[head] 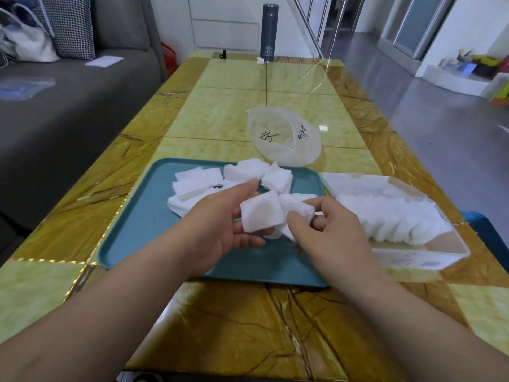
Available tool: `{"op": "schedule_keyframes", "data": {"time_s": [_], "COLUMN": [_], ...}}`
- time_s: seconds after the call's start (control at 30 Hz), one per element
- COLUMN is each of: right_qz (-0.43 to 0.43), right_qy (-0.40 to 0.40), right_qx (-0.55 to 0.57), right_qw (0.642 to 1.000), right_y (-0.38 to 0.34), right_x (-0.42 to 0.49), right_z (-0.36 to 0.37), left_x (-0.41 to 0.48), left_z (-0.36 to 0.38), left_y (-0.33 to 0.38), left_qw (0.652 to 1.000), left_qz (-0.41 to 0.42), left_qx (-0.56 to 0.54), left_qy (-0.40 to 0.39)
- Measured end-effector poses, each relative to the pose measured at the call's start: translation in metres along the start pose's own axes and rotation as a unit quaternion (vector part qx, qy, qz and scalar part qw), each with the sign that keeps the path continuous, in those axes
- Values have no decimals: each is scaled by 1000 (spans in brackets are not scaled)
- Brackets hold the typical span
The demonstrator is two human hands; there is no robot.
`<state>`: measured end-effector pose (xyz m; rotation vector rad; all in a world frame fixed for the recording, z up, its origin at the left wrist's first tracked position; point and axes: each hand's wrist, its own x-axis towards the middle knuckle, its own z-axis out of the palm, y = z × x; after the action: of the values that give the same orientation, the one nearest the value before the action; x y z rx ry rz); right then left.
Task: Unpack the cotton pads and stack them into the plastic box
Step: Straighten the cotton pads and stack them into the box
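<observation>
Over the teal tray [132,238], my left hand [220,227] holds a small stack of white cotton pads [261,212] between thumb and fingers. Touching it on the right, my right hand [330,230] pinches another bunch of cotton pads [298,206]. Several loose cotton pads [198,183] lie heaped at the tray's far side. The clear plastic box [429,255] sits to the right of the tray with its lid [366,183] open, and a row of cotton pads [394,219] stands in it. The opened plastic bag [286,139] lies behind the tray.
A dark flask [270,31] stands at the yellow marble table's [248,321] far end. A grey sofa [68,111] with a white handbag runs along the left. To the right is grey floor with clutter by the wall.
</observation>
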<state>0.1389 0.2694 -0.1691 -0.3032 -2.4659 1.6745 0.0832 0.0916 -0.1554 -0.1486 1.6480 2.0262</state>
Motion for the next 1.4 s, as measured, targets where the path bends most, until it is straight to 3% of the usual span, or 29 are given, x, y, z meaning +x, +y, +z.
{"op": "schedule_keyframes", "data": {"time_s": [0.2, 0.4, 0.53, 0.73, 0.93, 1.2, 1.3, 1.4], "right_qz": [19, 25, 50, 87, 97, 90, 86, 35], "right_qy": [-7, 1, -37, -96, -110, -126, -167, -163], "right_qx": [27, 55, 130, 203, 194, 199, 209, 146], "right_qw": [999, 998, 990, 971, 970, 968, 960, 975], "right_y": [0, 6, 5, 3, 3, 3, 3, 6], "right_x": [3, 8, 6, 6, 6, 6, 7, 4], "right_z": [-4, -6, -7, -8, -7, -7, -11, -10], "left_x": [3, 1, -2, -2, 1, 4, 4, 3], "left_z": [-7, -13, -9, -10, -11, -11, -11, -10], "left_y": [-7, 0, -1, -3, -5, -8, -8, -9], "left_qw": [993, 983, 967, 964, 968, 964, 957, 936], "left_qz": [77, 115, 131, 155, 151, 162, 175, 201], "left_qx": [82, 139, 208, 215, 197, 211, 232, 287], "left_qy": [38, -25, -61, -25, -48, -14, 3, 36]}}
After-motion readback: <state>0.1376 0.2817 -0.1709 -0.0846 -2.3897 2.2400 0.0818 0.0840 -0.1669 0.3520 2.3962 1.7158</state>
